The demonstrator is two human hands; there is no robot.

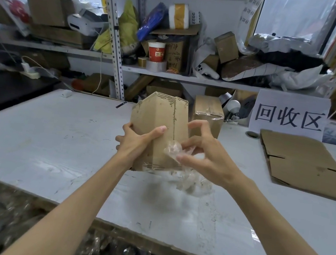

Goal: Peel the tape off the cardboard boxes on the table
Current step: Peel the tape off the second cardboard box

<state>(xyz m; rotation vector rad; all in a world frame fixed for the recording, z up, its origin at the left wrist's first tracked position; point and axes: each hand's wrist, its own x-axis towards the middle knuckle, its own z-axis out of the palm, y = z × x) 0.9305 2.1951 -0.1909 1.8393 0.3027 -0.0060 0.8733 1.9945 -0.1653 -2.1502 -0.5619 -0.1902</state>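
Observation:
My left hand [137,142] grips a small brown cardboard box [159,117] by its left side and lifts it above the white table [53,144]. My right hand [202,153] pinches a crumpled wad of clear tape [173,150] against the box's right face. More peeled clear tape [194,182] hangs below the box and my right wrist. A second cardboard box [207,111], still wrapped with clear tape, stands on the table just behind.
A flattened cardboard sheet [307,167] lies on the table at the right, below a white sign [290,115]. Cluttered metal shelves [169,74] run along the back. Loose tape scraps [12,214] lie on the floor below the table's near edge.

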